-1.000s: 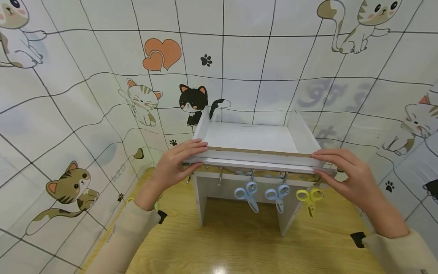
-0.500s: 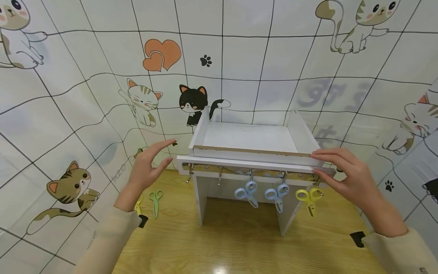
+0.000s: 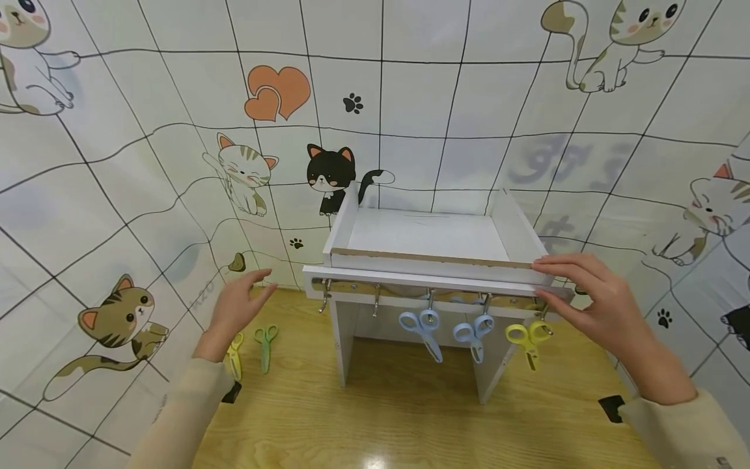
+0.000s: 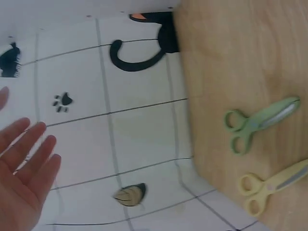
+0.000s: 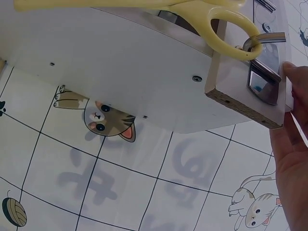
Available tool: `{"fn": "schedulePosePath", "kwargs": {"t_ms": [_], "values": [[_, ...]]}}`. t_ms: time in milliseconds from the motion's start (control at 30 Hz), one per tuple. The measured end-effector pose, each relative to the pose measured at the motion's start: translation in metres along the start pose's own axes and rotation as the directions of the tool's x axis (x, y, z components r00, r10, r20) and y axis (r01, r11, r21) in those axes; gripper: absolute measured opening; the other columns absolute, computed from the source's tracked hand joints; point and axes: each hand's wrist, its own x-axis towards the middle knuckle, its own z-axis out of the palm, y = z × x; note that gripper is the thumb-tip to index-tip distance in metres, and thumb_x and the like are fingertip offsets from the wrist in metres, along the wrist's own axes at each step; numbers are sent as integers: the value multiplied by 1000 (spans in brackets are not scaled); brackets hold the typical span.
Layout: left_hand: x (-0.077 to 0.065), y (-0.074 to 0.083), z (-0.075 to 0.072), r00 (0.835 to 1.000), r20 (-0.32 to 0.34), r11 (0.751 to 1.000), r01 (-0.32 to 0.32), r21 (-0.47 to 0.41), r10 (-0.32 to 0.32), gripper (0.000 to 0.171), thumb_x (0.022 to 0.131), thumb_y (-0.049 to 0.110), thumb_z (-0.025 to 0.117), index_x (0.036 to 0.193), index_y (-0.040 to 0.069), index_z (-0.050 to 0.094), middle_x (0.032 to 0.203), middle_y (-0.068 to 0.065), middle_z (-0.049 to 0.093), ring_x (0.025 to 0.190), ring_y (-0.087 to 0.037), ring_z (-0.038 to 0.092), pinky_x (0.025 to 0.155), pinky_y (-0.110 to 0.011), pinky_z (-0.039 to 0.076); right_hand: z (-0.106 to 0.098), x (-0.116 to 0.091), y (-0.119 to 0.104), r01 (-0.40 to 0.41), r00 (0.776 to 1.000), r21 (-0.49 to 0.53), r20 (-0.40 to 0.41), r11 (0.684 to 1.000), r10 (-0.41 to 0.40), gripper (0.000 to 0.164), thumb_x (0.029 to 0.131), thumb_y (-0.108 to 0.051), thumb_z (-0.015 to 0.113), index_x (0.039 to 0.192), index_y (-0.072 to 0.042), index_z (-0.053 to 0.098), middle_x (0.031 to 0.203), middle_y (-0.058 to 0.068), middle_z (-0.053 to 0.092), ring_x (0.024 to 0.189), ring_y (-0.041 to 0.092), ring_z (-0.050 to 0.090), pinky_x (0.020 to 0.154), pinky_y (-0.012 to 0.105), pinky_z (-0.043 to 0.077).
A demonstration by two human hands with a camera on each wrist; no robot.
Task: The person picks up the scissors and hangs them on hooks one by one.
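Note:
A small white shelf point(image 3: 430, 236) with a hook rail point(image 3: 404, 291) along its front stands on the wooden table. Two pairs of blue scissors point(image 3: 423, 332) point(image 3: 474, 333) and a yellow pair point(image 3: 530, 339) hang from the hooks; the two leftmost hooks carry nothing. My right hand point(image 3: 603, 306) holds the shelf's front right corner between thumb and fingers. To the left of the shelf my left hand point(image 3: 237, 306) is in the air, its fingers apart and holding nothing. Beneath it green scissors point(image 4: 260, 122) and another yellow pair point(image 4: 274, 185) lie on the table.
A white sheet point(image 3: 422, 98) printed with cats and grid lines closes off the back and both sides. Black tape patches point(image 3: 612, 409) mark the wooden table point(image 3: 375, 417) left and right. The shelf's raised rim point(image 3: 518, 221) encloses its top.
My left hand has let go of the shelf's left corner and moved left and down, bringing the green and yellow scissors into sight. My right hand stays on its corner.

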Motion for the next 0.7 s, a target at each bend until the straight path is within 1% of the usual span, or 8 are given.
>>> {"fn": "schedulePosePath", "kwargs": {"t_ms": [67, 133, 233, 333, 433, 467, 567, 700], "values": [[-1, -11, 7, 997, 50, 998, 66, 13, -67, 56, 101, 42, 56, 144, 7, 52, 138, -22, 60, 121, -43, 59, 99, -61, 50, 0, 0, 0, 3, 1000, 3, 0, 1000, -3, 58, 99, -49, 56, 104, 6, 73, 101, 21, 69, 122, -9, 49, 104, 1, 38], [-4, -22, 14, 988, 93, 992, 123, 27, -125, 61, 100, 46, 57, 146, 7, 48, 139, -22, 59, 122, -43, 59, 95, -60, 53, 1, 0, 0, 7, 1000, 8, -4, 1000, -7, 58, 99, -49, 56, 104, 6, 73, 101, 22, 69, 122, -8, 49, 103, 1, 38], [-8, -37, 25, 973, 141, 982, 180, 48, -185, 70, 97, 50, 59, 149, 6, 43, 140, -22, 59, 122, -42, 60, 88, -56, 57, 1, 2, 0, 14, 1000, 17, -11, 1000, -14, 58, 99, -48, 57, 103, 7, 73, 101, 23, 69, 122, -8, 50, 103, 2, 39], [-13, -50, 37, 957, 177, 972, 222, 71, -231, 76, 95, 51, 62, 151, 5, 39, 139, -23, 58, 120, -42, 61, 80, -51, 60, 1, 2, 0, 9, 1000, 15, -6, 1000, -9, 59, 99, -49, 57, 103, 8, 72, 101, 24, 68, 123, -8, 49, 102, 2, 39], [-19, -61, 47, 937, 206, 959, 269, 87, -281, 80, 93, 52, 64, 150, 2, 38, 138, -25, 59, 113, -42, 65, 65, -42, 60, 0, 2, 0, 0, 1000, 11, 3, 1000, 0, 59, 99, -49, 56, 104, 7, 72, 102, 23, 68, 124, -9, 49, 103, 2, 39], [-22, -64, 50, 932, 212, 955, 279, 95, -294, 81, 93, 52, 65, 150, 1, 39, 136, -26, 59, 109, -43, 66, 61, -38, 58, -1, 2, 0, -1, 1000, 11, 5, 1000, 1, 59, 99, -49, 56, 104, 7, 72, 102, 23, 69, 124, -9, 49, 103, 2, 39], [-29, -71, 58, 906, 235, 936, 334, 109, -351, 81, 91, 51, 67, 148, -1, 40, 134, -27, 60, 99, -41, 69, 49, -31, 50, -1, 1, 1, 3, 1000, 12, -1, 1000, -3, 57, 98, -48, 58, 104, 6, 73, 102, 21, 69, 123, -7, 51, 104, 3, 39], [-38, -80, 68, 872, 261, 909, 391, 143, -415, 82, 91, 51, 67, 148, -1, 39, 133, -28, 61, 90, -37, 70, 46, -30, 47, 0, 0, 3, 12, 1000, 17, -15, 1000, -12, 55, 97, -47, 60, 104, 6, 73, 101, 20, 70, 120, -4, 54, 104, 4, 40]]}}
